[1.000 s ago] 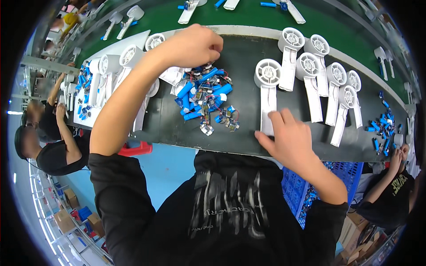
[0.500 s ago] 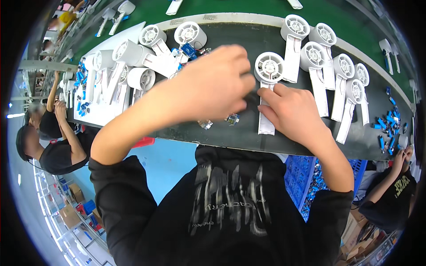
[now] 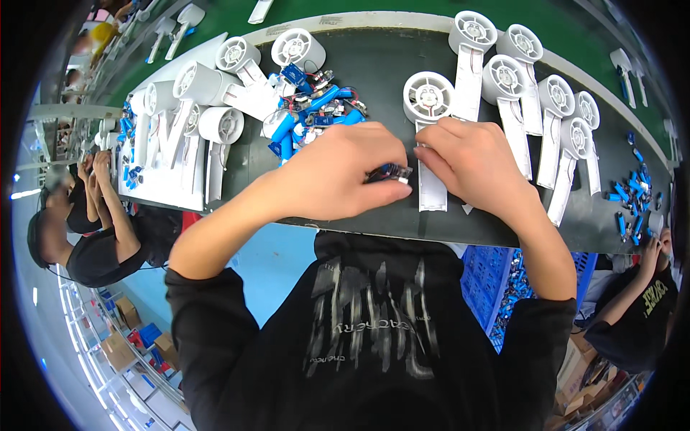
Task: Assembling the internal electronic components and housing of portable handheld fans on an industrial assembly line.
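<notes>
A white handheld fan housing (image 3: 428, 97) lies face up before me, its open handle (image 3: 433, 192) pointing toward my body. My left hand (image 3: 345, 176) is curled around a small circuit board (image 3: 388, 173), which shows between thumb and fingers just left of the handle. Over the upper handle, my right hand (image 3: 471, 158) has its thumb and forefinger pinched together; what lies between them is hidden. Beyond my left hand spreads a pile of blue cylindrical batteries (image 3: 323, 98) with small boards and wires.
More white fan housings (image 3: 507, 79) lie at the right, and others (image 3: 198, 82) cluster at the left on a white sheet. Loose blue batteries (image 3: 632, 192) are at the far right. A blue crate (image 3: 483, 276) stands below the table edge. People work on both sides.
My left hand has come down toward me and now holds a circuit board. Two boards that lay near the table's front edge no longer show there. My right hand stays by the handle.
</notes>
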A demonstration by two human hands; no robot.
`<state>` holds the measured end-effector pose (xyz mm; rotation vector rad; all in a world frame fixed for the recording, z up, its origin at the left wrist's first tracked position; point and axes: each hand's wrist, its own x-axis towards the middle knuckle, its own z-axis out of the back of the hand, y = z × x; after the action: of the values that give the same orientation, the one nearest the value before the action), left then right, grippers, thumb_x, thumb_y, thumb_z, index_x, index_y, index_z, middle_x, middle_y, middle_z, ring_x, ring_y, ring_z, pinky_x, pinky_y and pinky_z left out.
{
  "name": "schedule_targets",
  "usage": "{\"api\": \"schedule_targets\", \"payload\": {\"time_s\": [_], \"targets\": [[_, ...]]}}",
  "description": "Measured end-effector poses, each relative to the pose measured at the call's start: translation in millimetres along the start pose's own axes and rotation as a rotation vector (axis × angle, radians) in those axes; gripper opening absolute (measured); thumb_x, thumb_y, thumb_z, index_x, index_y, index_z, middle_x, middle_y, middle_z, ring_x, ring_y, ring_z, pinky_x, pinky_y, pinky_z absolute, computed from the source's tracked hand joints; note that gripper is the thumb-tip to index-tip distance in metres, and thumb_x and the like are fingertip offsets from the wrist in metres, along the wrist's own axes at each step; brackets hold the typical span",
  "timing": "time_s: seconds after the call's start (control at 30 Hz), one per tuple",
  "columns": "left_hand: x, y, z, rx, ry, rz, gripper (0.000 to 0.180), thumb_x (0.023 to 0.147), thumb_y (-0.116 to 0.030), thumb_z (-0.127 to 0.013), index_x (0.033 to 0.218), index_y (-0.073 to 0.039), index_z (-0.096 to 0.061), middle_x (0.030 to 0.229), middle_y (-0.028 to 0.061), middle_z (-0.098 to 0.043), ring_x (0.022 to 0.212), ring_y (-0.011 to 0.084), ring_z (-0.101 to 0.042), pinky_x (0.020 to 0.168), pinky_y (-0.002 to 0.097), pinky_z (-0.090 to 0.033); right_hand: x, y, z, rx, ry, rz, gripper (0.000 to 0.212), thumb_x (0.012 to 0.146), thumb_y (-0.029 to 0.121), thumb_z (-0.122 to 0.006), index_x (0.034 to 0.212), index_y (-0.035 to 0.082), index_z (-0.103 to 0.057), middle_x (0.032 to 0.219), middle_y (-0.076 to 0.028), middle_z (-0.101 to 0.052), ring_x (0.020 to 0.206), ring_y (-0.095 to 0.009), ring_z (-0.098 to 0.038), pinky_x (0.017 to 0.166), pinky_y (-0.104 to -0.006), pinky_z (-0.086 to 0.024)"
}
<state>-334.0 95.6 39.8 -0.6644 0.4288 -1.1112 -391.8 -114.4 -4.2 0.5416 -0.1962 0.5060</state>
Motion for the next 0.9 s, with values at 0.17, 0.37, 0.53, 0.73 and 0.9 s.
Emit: {"api": "schedule_targets", "payload": {"time_s": [0.17,0.37,0.53,0.73,0.9], "targets": [[-7.6,8.8,-24.0,-1.005,-0.471,0.213,0.021,0.084,-0.012,-0.066,0.095,0.004,-0.059,0.078,0.0111,-0.064,0.069,0.0187,-0.065,0.061,0.0280,-0.051,2.0,0.8,-10.0,-0.017,-0.110,-0.038,0.013,0.075,0.013,-0.070,0.076,0.005,-0.059,0.066,-0.007,-0.057,0.055,-0.025,-0.058,0.047,-0.0348,-0.043],[-15.3,-1.2,-42.3,-1.362,-0.684,0.348,0.019,0.091,-0.011,-0.058,0.101,0.004,-0.059,0.083,0.0118,-0.068,0.074,0.0183,-0.066,0.068,0.0253,-0.051,4.1,2.5,-15.6,-0.068,-0.149,-0.027,0.014,0.073,0.010,-0.071,0.076,0.004,-0.059,0.065,-0.006,-0.056,0.054,-0.023,-0.058,0.047,-0.0340,-0.043],[-13.1,5.1,-18.7,-0.890,-0.835,0.140,0.019,0.090,-0.007,-0.056,0.103,0.006,-0.059,0.098,0.0140,-0.067,0.087,0.0168,-0.065,0.073,0.0254,-0.051,2.4,-2.2,-18.3,0.019,-0.133,-0.006,0.011,0.074,0.007,-0.070,0.079,0.003,-0.061,0.066,-0.008,-0.058,0.055,-0.024,-0.058,0.049,-0.0339,-0.043],[-26.6,-21.1,62.7,-0.501,-0.944,0.009,0.035,0.095,-0.021,-0.044,0.104,0.011,-0.055,0.082,0.0202,-0.065,0.085,0.0322,-0.065,0.079,0.0413,-0.050,2.6,-0.9,-12.0,0.076,-0.136,-0.018,0.010,0.075,0.007,-0.070,0.078,0.002,-0.062,0.066,-0.010,-0.058,0.055,-0.025,-0.057,0.049,-0.0343,-0.043],[-14.9,-2.8,74.8,-0.801,-0.876,-0.074,0.031,0.095,-0.019,-0.043,0.105,0.008,-0.056,0.078,0.0206,-0.066,0.071,0.0315,-0.065,0.072,0.0394,-0.051,-4.2,-2.1,-6.9,0.104,-0.164,-0.069,0.009,0.075,0.008,-0.070,0.077,0.001,-0.064,0.065,-0.011,-0.058,0.054,-0.027,-0.056,0.049,-0.0349,-0.043]]}}
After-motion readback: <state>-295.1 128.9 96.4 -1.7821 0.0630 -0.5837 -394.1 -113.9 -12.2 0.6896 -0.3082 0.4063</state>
